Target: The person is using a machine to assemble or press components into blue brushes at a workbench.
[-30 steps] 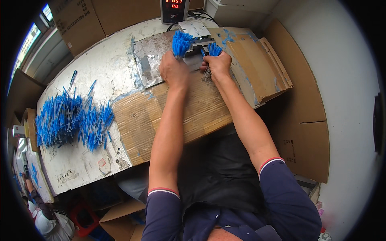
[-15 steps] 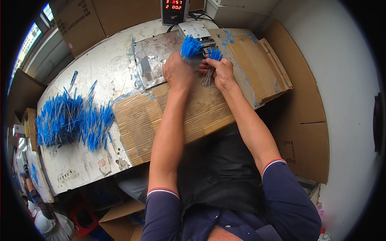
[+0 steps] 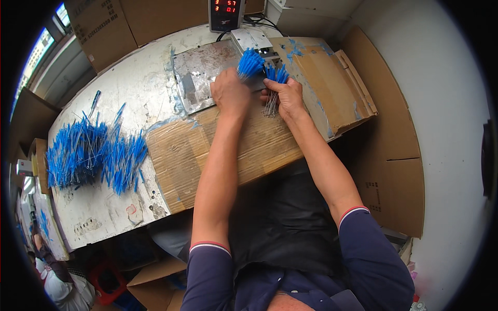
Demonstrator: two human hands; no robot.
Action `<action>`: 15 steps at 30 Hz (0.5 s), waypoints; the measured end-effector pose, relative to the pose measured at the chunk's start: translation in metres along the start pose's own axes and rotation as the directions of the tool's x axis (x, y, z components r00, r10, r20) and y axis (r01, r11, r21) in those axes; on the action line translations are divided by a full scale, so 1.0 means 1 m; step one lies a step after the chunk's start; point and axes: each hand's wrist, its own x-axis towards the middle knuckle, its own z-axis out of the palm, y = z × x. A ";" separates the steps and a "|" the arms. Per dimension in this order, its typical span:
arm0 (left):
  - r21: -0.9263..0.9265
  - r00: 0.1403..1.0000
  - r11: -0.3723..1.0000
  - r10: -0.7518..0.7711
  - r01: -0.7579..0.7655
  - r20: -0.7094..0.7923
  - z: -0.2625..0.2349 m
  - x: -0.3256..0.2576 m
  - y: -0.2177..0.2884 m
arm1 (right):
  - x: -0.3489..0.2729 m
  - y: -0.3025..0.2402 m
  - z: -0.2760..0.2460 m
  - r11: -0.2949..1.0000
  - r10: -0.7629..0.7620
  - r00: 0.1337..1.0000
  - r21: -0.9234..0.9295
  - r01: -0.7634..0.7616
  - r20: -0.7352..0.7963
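My left hand (image 3: 230,92) is closed round a thick bundle of thin metal wires with blue sleeves (image 3: 250,63). The blue ends fan out above the fist, pointing away from me. Close by on the right, my right hand (image 3: 288,96) pinches a smaller bundle of the same blue-sleeved wires (image 3: 276,74) between thumb and fingers. Bare metal ends hang below that grip, over the cardboard. Both bundles are beside a small metal device (image 3: 251,39) at the back of the bench, which they partly hide. Part of my left hand is blurred.
Two heaps of blue-sleeved wires (image 3: 78,150) lie on the white bench at left, near a pen (image 3: 95,102). A metal plate (image 3: 202,72) and a cardboard sheet (image 3: 181,160) cover the middle. A red-digit display (image 3: 224,15) stands behind; another person (image 3: 54,280) is far left.
The left bundle has shifted slightly right and nearer to me. My right hand and its bundle have moved a little toward me. The red digits on the display have changed.
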 end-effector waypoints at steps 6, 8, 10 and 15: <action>-0.006 1.000 1.000 -0.006 0.006 -0.024 0.001 -0.001 -0.002 | 0.005 -0.001 -0.006 0.989 0.022 0.999 0.142 -0.027 0.034; -0.013 0.999 1.000 -0.024 0.023 -0.044 0.000 -0.002 -0.005 | 0.005 -0.004 -0.007 0.982 0.023 0.996 0.184 -0.038 0.086; -0.048 0.996 0.998 -0.041 0.037 -0.073 -0.002 -0.002 -0.006 | 0.004 -0.011 -0.006 0.971 -0.125 0.977 0.224 0.085 0.171; -0.090 0.996 0.996 -0.028 0.020 -0.090 0.000 -0.002 0.000 | 0.004 0.002 -0.016 0.970 -0.243 0.954 0.072 0.234 0.173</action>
